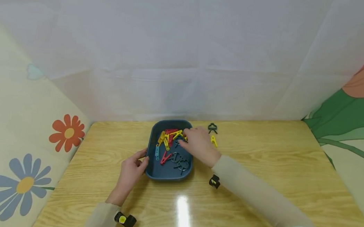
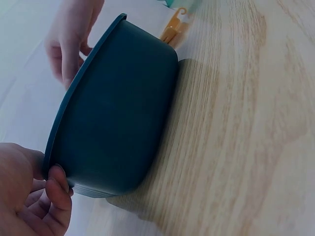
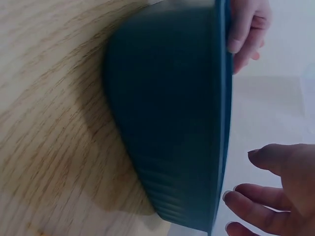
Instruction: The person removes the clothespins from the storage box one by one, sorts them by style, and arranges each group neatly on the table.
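A dark blue plastic basin (image 1: 165, 177) stands on the table with red, yellow, light blue and dark clips in it. My left hand (image 1: 129, 171) grips its left rim between thumb and fingers, as the left wrist view also shows. Over the right side of the basin reaches my right hand (image 1: 200, 145); in the right wrist view its thumb and fingers are apart, with nothing seen between them. Under it lie yellow and dark clips, partly hidden. Closer to me in the basin are a red clip (image 1: 165, 158), a light blue clip (image 1: 157, 152) and dark clips (image 1: 182, 164).
Outside the basin, to its right, a yellow clip (image 1: 213, 141) and a dark green clip (image 1: 212, 128) lie on the wooden table (image 1: 261, 149). A white sheet (image 1: 148, 56) hangs behind the table's far edge. Flower-patterned panels (image 1: 22, 117) stand at both sides.
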Demonstrator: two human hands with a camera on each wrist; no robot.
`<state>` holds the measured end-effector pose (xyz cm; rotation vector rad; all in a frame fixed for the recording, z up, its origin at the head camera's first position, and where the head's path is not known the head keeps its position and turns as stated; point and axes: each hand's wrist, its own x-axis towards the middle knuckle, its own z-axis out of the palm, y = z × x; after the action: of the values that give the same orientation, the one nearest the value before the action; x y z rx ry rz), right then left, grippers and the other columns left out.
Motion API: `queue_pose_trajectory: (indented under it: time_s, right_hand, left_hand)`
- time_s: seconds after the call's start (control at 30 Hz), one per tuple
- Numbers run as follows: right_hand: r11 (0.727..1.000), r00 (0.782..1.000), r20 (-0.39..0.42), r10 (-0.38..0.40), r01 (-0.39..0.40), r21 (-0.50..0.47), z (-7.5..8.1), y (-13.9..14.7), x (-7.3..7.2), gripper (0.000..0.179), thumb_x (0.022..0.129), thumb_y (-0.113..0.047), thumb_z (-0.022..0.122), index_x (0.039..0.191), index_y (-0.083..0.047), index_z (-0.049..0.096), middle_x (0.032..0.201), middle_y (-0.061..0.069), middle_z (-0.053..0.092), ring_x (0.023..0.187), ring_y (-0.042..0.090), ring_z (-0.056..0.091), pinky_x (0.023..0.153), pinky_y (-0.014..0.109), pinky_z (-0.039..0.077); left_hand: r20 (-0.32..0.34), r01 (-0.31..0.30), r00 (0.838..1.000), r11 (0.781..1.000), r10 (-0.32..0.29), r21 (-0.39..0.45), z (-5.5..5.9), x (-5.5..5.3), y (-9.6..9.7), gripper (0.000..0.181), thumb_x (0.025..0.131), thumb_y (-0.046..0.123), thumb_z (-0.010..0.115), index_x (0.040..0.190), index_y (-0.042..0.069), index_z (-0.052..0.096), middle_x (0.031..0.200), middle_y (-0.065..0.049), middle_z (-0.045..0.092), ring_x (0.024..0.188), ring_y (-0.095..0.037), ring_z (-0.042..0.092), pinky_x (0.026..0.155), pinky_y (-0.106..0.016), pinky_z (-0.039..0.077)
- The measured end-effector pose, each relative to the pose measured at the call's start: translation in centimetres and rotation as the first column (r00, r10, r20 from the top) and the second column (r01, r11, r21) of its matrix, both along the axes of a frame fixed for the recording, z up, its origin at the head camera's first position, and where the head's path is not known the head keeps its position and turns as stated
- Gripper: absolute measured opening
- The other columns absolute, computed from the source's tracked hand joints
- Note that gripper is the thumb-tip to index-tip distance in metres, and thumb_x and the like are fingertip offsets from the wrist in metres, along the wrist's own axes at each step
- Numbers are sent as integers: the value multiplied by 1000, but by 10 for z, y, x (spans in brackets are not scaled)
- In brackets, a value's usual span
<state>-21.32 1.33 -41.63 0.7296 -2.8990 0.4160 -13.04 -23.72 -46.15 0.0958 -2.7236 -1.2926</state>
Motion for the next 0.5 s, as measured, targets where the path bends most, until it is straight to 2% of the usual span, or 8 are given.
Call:
queue_pose_trajectory:
  time_s: [0.1, 0.2, 0.37, 0.5]
  right_hand:
    - [999, 1000, 25, -12, 11, 50, -2, -8, -2, 35, 101, -46, 67, 112, -14, 75, 101, 1, 75, 93, 24, 63, 89, 44, 48]
    - [994, 999, 33, -21, 17, 112, -5, -15, -5, 35, 101, -49, 65, 107, -16, 75, 101, 1, 75, 97, 25, 63, 91, 44, 47]
    - [978, 999, 36, -21, 13, 207, -9, -27, -11, 35, 100, -52, 65, 91, -19, 72, 99, 0, 74, 95, 23, 58, 87, 41, 42]
    - [968, 998, 52, -23, 9, 251, -12, -34, -13, 37, 100, -53, 65, 83, -21, 70, 101, 0, 75, 96, 24, 54, 87, 41, 38]
  left_hand:
    - [1, 4, 1000, 1000, -4, -2, 1, 0, -1, 42, 102, 7, 63, 143, -2, 60, 120, -23, 72, 55, -13, 52, 47, -23, 42]
    - [-1, 11, 1000, 1000, -11, -3, 2, 0, -1, 42, 102, 7, 63, 143, -2, 60, 119, -23, 72, 55, -13, 52, 46, -24, 41]
    - [0, 12, 1000, 1000, -12, -5, 2, 0, -1, 42, 102, 7, 63, 142, -2, 61, 119, -23, 72, 55, -13, 53, 46, -23, 41]
    - [2, 11, 1000, 1000, -11, -7, 1, 1, -1, 42, 102, 7, 64, 142, -2, 61, 119, -23, 72, 55, -13, 53, 46, -23, 41]
